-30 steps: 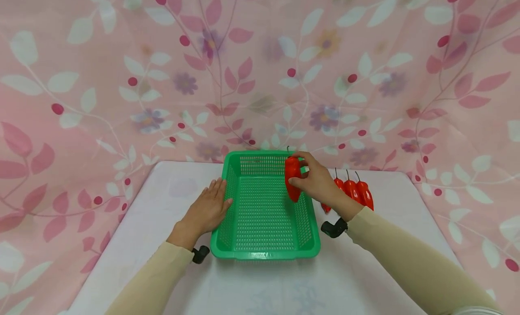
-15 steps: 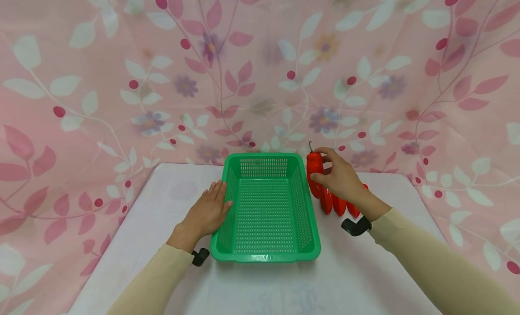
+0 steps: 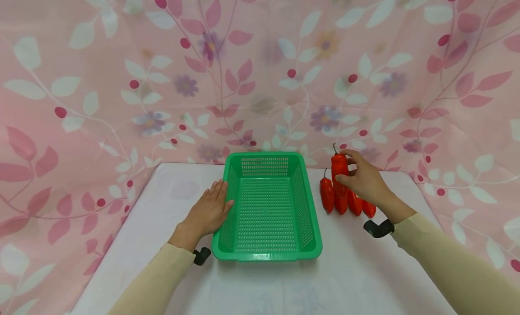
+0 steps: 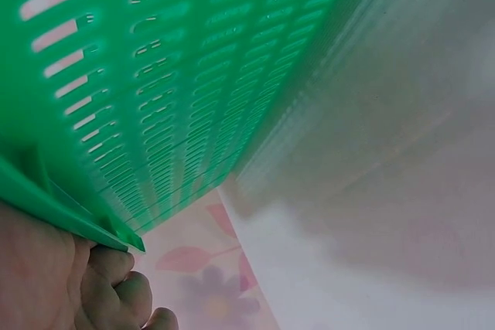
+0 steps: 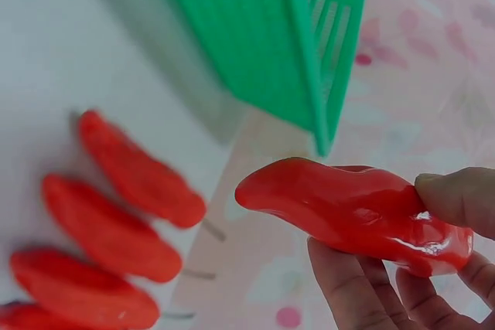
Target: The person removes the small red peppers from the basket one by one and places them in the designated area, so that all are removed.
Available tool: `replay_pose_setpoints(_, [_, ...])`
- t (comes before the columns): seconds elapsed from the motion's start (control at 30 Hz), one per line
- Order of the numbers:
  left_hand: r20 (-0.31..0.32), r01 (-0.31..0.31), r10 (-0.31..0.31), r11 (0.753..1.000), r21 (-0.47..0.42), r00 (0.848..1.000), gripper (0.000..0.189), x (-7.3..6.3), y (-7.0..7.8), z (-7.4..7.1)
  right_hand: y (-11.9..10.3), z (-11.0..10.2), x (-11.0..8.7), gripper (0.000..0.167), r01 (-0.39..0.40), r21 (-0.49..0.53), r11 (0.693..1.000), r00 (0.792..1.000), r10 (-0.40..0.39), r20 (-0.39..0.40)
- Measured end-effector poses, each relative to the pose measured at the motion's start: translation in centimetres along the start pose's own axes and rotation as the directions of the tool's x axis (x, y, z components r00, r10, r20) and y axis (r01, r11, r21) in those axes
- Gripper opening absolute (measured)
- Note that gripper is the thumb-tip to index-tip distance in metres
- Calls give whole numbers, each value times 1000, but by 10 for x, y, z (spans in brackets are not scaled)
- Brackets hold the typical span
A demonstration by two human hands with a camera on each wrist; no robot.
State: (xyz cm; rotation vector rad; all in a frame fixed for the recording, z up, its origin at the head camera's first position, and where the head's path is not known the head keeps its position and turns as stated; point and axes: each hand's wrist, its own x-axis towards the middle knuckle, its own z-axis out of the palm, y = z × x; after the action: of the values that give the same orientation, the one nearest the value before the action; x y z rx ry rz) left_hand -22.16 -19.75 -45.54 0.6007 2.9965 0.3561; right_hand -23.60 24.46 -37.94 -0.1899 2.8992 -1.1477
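Observation:
My right hand [image 3: 363,177] pinches a glossy red chili pepper [image 3: 339,165] between thumb and fingers, near its stem end, with the curved stem pointing up. It is raised over a row of similar red peppers [image 3: 327,196] and overlaps one of them in the head view. In the right wrist view the held pepper [image 5: 340,208] lies between thumb [image 5: 464,199] and fingers, its tip free. My left hand [image 3: 206,209] rests with straight fingers along the left rim of a green plastic basket [image 3: 266,257]. The left wrist view shows this rim against the palm [image 4: 39,272].
A white table [image 3: 260,288] carries the basket at its middle. Several red peppers lie side by side to the right of the basket, stems toward the back. Behind the table hangs a pink floral cloth [image 3: 260,80].
My right hand has carried the pepper from over the basket's right side rightward, past the rim, to above the row of peppers. The left hand stays on the left rim.

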Motion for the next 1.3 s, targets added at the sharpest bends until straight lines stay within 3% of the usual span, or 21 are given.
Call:
replay_pose_setpoints(0.83, [16, 8, -8, 1000, -16, 1000, 72, 1, 1, -2, 120, -35, -17, 83, -156, -158, 975, 987, 149, -56])
replay_pose_setpoints(1.3, [-1, 4, -4, 1000, -23, 1000, 71, 1, 1, -1, 151, -38, -19, 88, -262, -144, 954, 965, 262, -19])
